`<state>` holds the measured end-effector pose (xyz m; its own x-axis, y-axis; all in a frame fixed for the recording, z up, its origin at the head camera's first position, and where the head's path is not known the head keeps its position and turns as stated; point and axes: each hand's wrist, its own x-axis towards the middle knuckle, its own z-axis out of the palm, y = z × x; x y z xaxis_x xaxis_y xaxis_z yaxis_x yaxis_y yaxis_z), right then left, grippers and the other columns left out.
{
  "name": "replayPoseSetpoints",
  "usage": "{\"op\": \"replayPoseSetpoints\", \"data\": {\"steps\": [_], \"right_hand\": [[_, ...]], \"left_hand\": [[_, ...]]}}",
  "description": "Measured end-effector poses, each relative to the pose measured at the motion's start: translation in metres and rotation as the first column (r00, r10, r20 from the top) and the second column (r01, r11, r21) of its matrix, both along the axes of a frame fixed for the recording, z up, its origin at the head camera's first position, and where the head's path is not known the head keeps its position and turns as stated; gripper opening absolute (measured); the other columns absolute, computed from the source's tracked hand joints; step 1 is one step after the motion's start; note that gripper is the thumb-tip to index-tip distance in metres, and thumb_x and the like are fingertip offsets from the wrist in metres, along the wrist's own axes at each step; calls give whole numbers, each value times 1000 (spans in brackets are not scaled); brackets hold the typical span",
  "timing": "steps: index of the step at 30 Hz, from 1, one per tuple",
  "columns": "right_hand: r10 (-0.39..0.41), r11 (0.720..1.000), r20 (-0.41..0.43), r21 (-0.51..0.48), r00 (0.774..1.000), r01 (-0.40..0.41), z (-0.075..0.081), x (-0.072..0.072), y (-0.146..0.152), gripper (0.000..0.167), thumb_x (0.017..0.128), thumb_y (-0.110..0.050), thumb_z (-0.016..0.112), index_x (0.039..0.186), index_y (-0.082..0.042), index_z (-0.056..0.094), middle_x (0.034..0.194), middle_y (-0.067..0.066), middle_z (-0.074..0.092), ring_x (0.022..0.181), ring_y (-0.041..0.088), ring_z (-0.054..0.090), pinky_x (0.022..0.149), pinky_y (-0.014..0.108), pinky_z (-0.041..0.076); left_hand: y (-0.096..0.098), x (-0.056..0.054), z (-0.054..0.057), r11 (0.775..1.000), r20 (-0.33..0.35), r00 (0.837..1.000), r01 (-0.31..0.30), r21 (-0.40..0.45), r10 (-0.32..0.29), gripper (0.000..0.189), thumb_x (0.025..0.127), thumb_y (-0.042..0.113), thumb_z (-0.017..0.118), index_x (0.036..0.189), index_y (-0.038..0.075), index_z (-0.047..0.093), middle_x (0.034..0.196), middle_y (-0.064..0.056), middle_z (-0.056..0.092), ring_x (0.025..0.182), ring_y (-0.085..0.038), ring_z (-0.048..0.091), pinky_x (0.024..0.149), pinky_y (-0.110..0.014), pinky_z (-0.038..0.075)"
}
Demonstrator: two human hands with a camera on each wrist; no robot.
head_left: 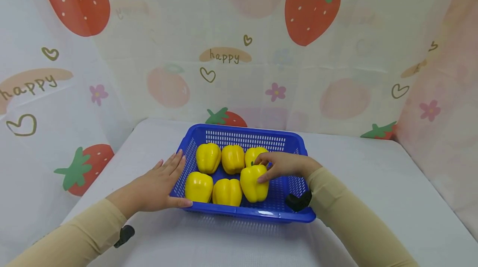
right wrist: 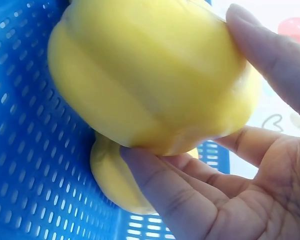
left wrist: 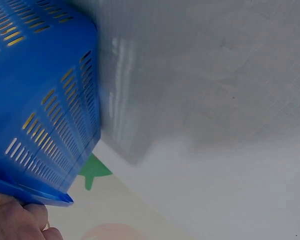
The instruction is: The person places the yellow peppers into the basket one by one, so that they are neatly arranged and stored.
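A blue plastic basket (head_left: pixel 269 214) with slotted walls holds several yellow bell peppers, such as one at the back left (head_left: pixel 208 158) and one at the front left (head_left: pixel 199 187). My right hand (head_left: pixel 285 164) grips a yellow bell pepper (head_left: pixel 254 184) at the front of the group, thumb on one side and fingers on the other. That pepper (right wrist: pixel 150 75) fills much of the right wrist view, with another pepper (right wrist: pixel 115 177) behind it. Along the basket's left rim rests my left hand (head_left: pixel 154 188), fingers straight and thumb at the front corner. In the left wrist view, only part of this hand (left wrist: pixel 15 220) shows under the rim.
The basket stands on a white-covered table (head_left: pixel 358 175). Behind and at the sides hangs a curtain (head_left: pixel 261 51) printed with strawberries, hearts and "happy". A dark strap piece (head_left: pixel 298 201) sits at my right wrist, another (head_left: pixel 124 236) at my left.
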<state>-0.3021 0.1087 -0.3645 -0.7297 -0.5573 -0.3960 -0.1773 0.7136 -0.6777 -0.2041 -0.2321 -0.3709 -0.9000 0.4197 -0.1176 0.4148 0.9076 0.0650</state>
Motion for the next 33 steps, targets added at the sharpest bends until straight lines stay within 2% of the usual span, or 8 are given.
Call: {"op": "replayPoseSetpoints", "data": {"steps": [6, 12, 23, 33], "right_hand": [[51, 999, 26, -19, 998, -51, -2, 0, 1, 48, 70, -43, 76, 108, -20, 57, 109, 3, 54, 98, 23, 52, 87, 38, 49], [51, 998, 72, -34, 996, -49, -5, 1, 1, 49, 68, -42, 77, 104, -16, 56, 106, 4, 56, 94, 21, 58, 82, 32, 52], [80, 996, 195, -61, 977, -70, -5, 4, 1, 40, 73, -31, 76, 99, -7, 56, 96, 10, 58, 92, 22, 59, 80, 33, 53], [44, 998, 233, -44, 971, -35, -12, 1, 5, 38, 73, -28, 76, 96, -5, 56, 95, 10, 57, 92, 22, 58, 80, 34, 53]], "left_hand": [[0, 0, -1, 1000, -4, 1000, 5, -3, -5, 115, 69, 82, 37, 145, 0, 10, 152, -16, 2, 139, -33, 5, 108, -54, 9], [0, 0, 0, 1000, 4, 1000, 4, 0, -4, 115, 69, 82, 38, 145, 0, 11, 152, -16, 2, 139, -33, 4, 108, -54, 9], [2, 2, 4, 1000, 13, 1000, 1, -2, -1, 114, 70, 81, 38, 145, 0, 10, 152, -17, 2, 139, -34, 5, 108, -55, 10], [3, 2, 6, 1000, 23, 1000, -7, 1, 7, 114, 70, 80, 40, 145, -1, 12, 152, -18, 2, 139, -35, 6, 108, -55, 10]]}}
